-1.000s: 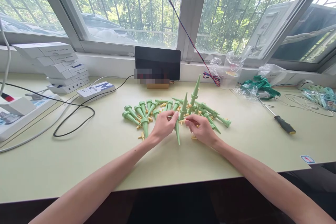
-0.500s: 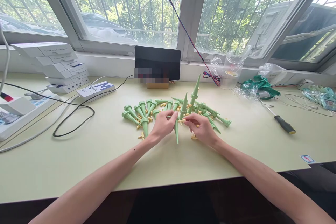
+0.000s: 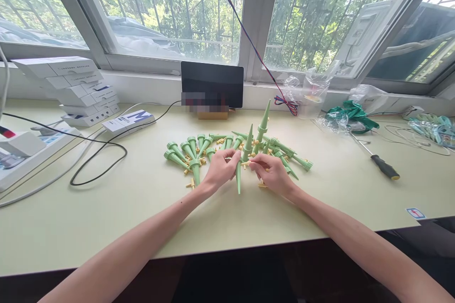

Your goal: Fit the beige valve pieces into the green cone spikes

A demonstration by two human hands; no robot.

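Observation:
My left hand [image 3: 222, 170] is closed around a green plant watering spike [image 3: 238, 180], whose pointed end hangs down. Just to its right, the fingertips of my right hand [image 3: 272, 173] pinch a small yellow valve [image 3: 245, 164]. The valve is close to the spike's upper part; whether they touch I cannot tell. Behind my hands, one watering spike [image 3: 248, 144] stands point up, with a taller upright spike [image 3: 263, 123] beyond it. Several more spikes [image 3: 195, 166] lie in a loose heap to the left and right, with yellow valves [image 3: 192, 183] scattered among them.
A black tablet [image 3: 212, 83] leans at the back. White boxes [image 3: 81, 87] are stacked at the left, near a power strip [image 3: 21, 165] and cables. To the right are a screwdriver [image 3: 386, 167], a green plastic bag [image 3: 350, 116] and clear plastic wrapping [image 3: 314, 87].
Both hands keep nearly the same hold on the spike and the valve. The whole view has shifted very slightly.

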